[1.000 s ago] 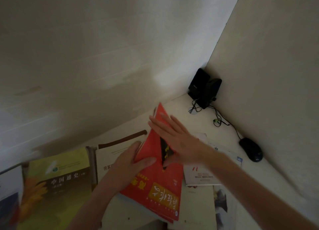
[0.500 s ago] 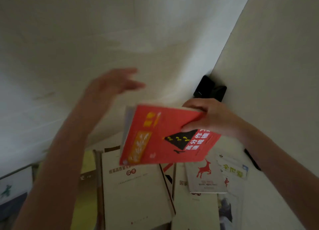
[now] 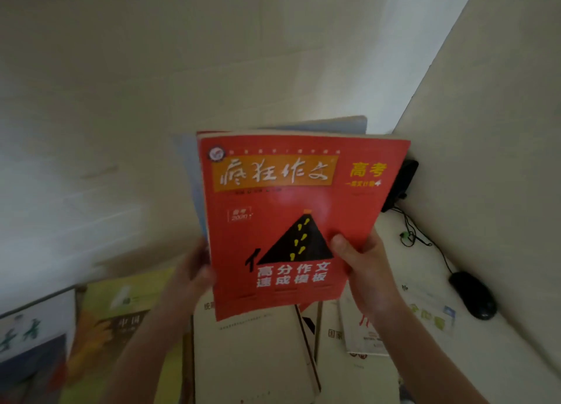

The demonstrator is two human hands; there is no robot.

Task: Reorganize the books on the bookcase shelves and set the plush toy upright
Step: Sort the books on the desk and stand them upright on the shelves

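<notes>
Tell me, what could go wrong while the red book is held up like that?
The left hand and right hand grip the red book only near its bottom, so it may flop. The pale blue book behind it could slip out. Setting it down near the black cable might snag it.

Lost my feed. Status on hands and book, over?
Left hand and right hand grip red book, upright. Other books flat below. No obstruction seen.

— Where is free room found on the table?
— A bare strip is left between the flat books and the mouse.
— What is blocked?
— The far right corner is occupied by a black speaker; a cable is trailed along the right edge.
</notes>
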